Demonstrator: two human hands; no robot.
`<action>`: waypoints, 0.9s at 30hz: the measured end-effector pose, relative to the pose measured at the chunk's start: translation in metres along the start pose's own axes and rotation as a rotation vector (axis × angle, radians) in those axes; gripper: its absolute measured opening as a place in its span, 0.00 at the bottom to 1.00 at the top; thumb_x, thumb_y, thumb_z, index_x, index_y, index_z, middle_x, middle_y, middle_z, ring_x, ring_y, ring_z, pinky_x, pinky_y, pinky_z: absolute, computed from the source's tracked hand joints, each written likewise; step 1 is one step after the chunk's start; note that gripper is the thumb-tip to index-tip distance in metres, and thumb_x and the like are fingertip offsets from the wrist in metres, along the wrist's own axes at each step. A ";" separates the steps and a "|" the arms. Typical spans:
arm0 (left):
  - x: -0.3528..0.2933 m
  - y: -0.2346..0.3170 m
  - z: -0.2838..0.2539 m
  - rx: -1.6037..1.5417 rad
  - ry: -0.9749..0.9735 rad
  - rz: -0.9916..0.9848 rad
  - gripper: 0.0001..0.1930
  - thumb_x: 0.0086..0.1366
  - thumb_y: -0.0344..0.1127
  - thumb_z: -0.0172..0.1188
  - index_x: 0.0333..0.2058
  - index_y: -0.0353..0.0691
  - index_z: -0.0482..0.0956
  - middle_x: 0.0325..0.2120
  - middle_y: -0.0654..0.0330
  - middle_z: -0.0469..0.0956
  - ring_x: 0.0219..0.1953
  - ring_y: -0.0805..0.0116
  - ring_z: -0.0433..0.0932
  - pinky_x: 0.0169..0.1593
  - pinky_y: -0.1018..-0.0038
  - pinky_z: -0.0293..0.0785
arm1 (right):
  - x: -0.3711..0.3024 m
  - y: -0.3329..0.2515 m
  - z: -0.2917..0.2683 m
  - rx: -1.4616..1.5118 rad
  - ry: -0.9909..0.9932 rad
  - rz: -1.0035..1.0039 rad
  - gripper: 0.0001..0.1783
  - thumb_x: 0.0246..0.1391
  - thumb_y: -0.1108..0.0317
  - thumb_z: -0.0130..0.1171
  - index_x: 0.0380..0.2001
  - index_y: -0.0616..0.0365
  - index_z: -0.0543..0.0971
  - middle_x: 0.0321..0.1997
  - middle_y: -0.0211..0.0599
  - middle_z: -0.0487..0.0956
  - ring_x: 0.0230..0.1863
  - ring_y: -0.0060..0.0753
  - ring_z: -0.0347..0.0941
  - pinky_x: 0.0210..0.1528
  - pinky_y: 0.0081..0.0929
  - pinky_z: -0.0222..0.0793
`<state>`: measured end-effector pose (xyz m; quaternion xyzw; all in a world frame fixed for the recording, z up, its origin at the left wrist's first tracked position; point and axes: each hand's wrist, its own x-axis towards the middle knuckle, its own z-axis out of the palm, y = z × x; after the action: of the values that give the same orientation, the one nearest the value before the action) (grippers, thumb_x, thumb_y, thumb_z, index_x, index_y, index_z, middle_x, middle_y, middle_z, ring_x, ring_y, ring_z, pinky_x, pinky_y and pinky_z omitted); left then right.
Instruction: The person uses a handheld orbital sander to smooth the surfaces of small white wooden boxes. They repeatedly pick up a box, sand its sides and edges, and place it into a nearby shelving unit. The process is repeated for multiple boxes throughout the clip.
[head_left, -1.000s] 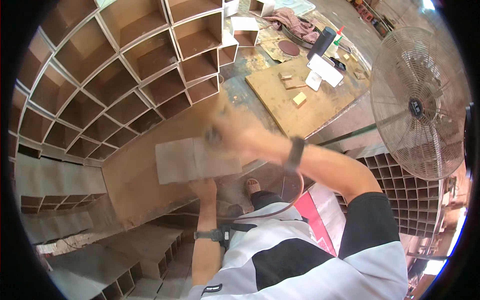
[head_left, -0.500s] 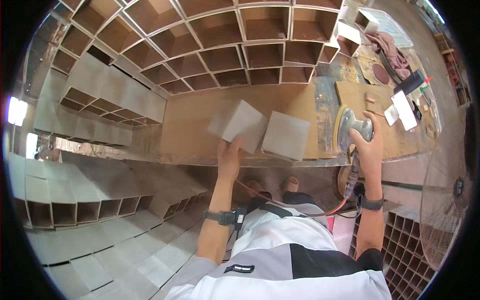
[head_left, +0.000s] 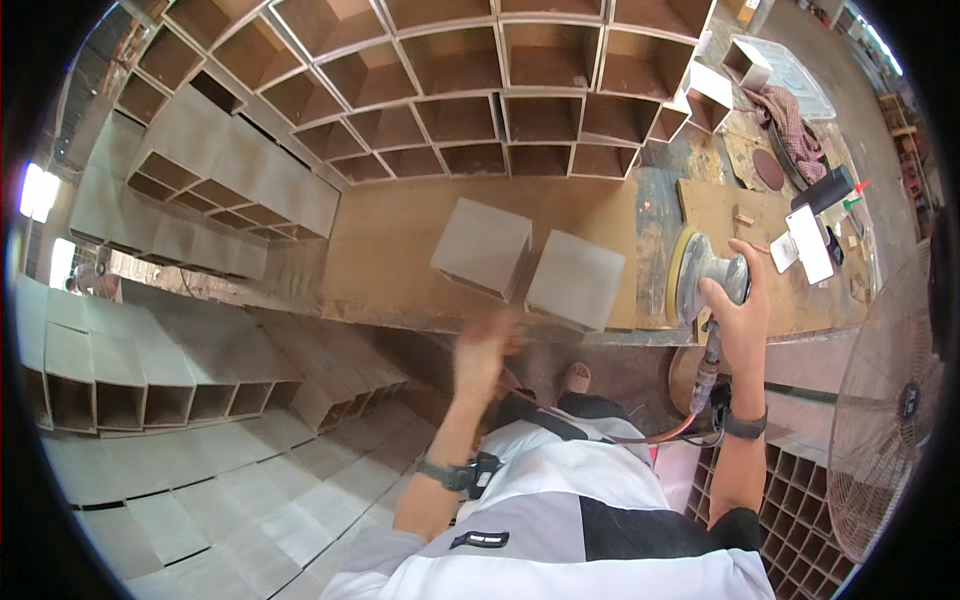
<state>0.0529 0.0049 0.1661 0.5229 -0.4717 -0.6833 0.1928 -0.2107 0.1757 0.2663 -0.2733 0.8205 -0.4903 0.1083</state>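
Note:
Two pale grey boxes stand side by side on the brown workbench (head_left: 375, 250). The left box (head_left: 484, 245) is slightly turned, and the right box (head_left: 577, 280) sits close beside it near the front edge. My left hand (head_left: 487, 350) is off both boxes, just in front of the bench edge, its fingers smeared by motion. On the right, my right hand (head_left: 738, 295) is wrapped round an air sander (head_left: 703, 275) with a yellow-edged pad. The sander is held on its side, its pad facing the boxes, and a hose runs down from its handle.
Stacked open boxes (head_left: 450, 65) line the back of the bench. More grey boxes (head_left: 190, 385) fill the left side and floor. A white phone (head_left: 808, 244), a sanding disc (head_left: 767, 170) and a cloth (head_left: 795, 120) lie at right. A fan (head_left: 880, 400) stands at far right.
My left hand has let go of the left box and drawn back toward me. That box now rests on the bench. My right hand still holds the sander in nearly the same place.

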 end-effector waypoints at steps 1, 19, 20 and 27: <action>0.005 -0.027 0.014 -0.086 -0.161 0.138 0.20 0.70 0.46 0.55 0.44 0.31 0.78 0.43 0.50 0.81 0.44 0.64 0.81 0.48 0.67 0.77 | -0.001 -0.005 0.001 0.008 -0.014 0.026 0.32 0.47 0.69 0.65 0.57 0.58 0.71 0.55 0.41 0.73 0.55 0.35 0.69 0.59 0.32 0.64; 0.048 -0.085 0.097 0.792 0.069 1.080 0.15 0.62 0.32 0.61 0.46 0.32 0.73 0.43 0.43 0.74 0.47 0.40 0.73 0.50 0.54 0.72 | 0.013 -0.032 -0.010 -0.068 -0.066 -0.088 0.32 0.47 0.72 0.64 0.58 0.54 0.71 0.52 0.35 0.74 0.41 0.24 0.75 0.30 0.19 0.75; 0.044 -0.081 0.093 0.831 0.082 1.110 0.17 0.60 0.32 0.63 0.46 0.31 0.73 0.45 0.44 0.72 0.49 0.42 0.72 0.52 0.55 0.71 | 0.015 -0.032 -0.007 -0.098 -0.082 -0.096 0.32 0.47 0.72 0.65 0.58 0.54 0.71 0.53 0.35 0.74 0.42 0.24 0.75 0.31 0.20 0.75; 0.036 -0.038 0.024 0.380 0.506 0.722 0.24 0.53 0.31 0.69 0.49 0.35 0.74 0.43 0.48 0.74 0.50 0.46 0.71 0.56 0.57 0.66 | 0.029 -0.059 0.014 -0.182 -0.164 -0.176 0.33 0.45 0.65 0.67 0.57 0.55 0.72 0.52 0.40 0.74 0.46 0.32 0.74 0.49 0.31 0.72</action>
<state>0.0261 0.0065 0.1153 0.5014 -0.6780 -0.3257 0.4276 -0.2081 0.1277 0.3131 -0.3918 0.8229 -0.3975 0.1064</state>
